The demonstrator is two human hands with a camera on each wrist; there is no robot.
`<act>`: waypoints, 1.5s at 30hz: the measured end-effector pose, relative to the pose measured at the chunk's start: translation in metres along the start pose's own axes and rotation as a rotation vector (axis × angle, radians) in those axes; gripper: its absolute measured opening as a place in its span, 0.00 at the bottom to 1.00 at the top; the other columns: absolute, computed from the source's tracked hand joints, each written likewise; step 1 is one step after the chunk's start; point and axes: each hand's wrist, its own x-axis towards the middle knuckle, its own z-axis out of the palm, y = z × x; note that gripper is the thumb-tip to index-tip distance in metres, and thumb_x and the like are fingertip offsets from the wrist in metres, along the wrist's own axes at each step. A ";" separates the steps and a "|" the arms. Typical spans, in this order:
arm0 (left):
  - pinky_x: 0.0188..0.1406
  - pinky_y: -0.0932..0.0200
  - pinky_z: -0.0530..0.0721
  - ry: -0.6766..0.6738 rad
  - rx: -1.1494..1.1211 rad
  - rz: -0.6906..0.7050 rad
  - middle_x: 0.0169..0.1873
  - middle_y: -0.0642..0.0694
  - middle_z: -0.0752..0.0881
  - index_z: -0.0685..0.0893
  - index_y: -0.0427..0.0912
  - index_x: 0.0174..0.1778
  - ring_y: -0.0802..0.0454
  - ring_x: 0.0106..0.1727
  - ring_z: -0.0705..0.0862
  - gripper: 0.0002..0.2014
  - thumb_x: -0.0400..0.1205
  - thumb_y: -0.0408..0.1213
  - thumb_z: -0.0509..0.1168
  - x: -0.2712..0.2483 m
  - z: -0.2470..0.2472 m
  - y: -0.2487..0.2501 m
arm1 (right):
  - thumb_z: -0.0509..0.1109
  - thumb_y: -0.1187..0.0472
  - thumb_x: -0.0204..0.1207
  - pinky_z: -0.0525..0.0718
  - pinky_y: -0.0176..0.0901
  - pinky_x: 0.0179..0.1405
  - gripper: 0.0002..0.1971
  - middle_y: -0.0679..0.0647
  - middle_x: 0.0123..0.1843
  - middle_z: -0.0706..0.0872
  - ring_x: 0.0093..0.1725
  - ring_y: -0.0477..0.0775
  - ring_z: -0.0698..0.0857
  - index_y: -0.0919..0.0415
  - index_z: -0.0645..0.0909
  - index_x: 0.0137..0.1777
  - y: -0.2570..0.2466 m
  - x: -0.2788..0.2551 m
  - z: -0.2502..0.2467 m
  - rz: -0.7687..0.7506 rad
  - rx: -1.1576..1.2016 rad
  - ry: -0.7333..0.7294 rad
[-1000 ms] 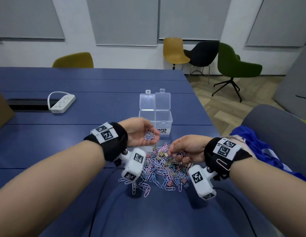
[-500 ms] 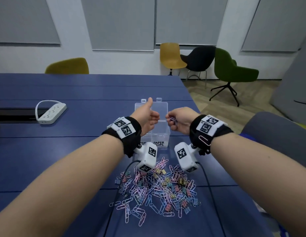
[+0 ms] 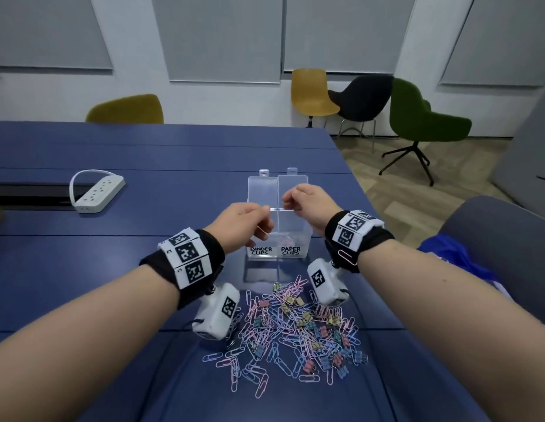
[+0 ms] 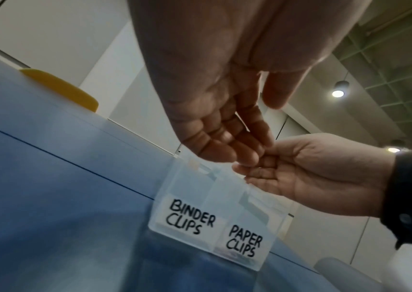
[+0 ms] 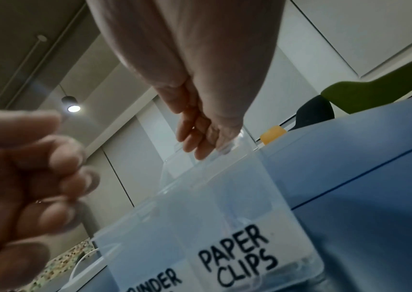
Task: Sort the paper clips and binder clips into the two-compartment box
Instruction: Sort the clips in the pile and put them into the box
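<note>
Both hands hover over the clear box (image 3: 277,239), left hand (image 3: 240,223) and right hand (image 3: 307,202) loosely curled; whether either holds clips I cannot tell. Its contents look blurry.

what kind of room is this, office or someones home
Most likely an office meeting room: a long blue table with a cable slot and power strip, assorted chairs by the wall, and grey panels on it.
</note>
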 end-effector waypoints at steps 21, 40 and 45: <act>0.38 0.57 0.82 -0.523 0.978 0.160 0.36 0.53 0.84 0.80 0.49 0.43 0.51 0.38 0.83 0.19 0.66 0.53 0.78 -0.074 0.006 -0.022 | 0.73 0.58 0.74 0.81 0.44 0.59 0.19 0.54 0.62 0.82 0.58 0.54 0.82 0.58 0.81 0.65 -0.017 -0.133 0.008 -0.329 -1.294 -0.811; 0.35 0.61 0.72 -0.322 0.982 0.134 0.28 0.52 0.75 0.78 0.46 0.36 0.48 0.38 0.77 0.05 0.75 0.31 0.63 -0.096 0.031 -0.039 | 0.66 0.66 0.76 0.82 0.51 0.53 0.11 0.62 0.55 0.84 0.55 0.63 0.83 0.63 0.84 0.56 0.017 -0.158 0.033 -0.308 -1.144 -0.630; 0.43 0.60 0.78 -0.281 0.916 0.076 0.41 0.44 0.87 0.82 0.46 0.36 0.49 0.41 0.80 0.06 0.77 0.33 0.62 -0.093 0.025 -0.037 | 0.69 0.62 0.75 0.83 0.44 0.50 0.05 0.53 0.46 0.87 0.45 0.53 0.82 0.57 0.83 0.49 0.012 -0.154 0.021 -0.211 -0.963 -0.527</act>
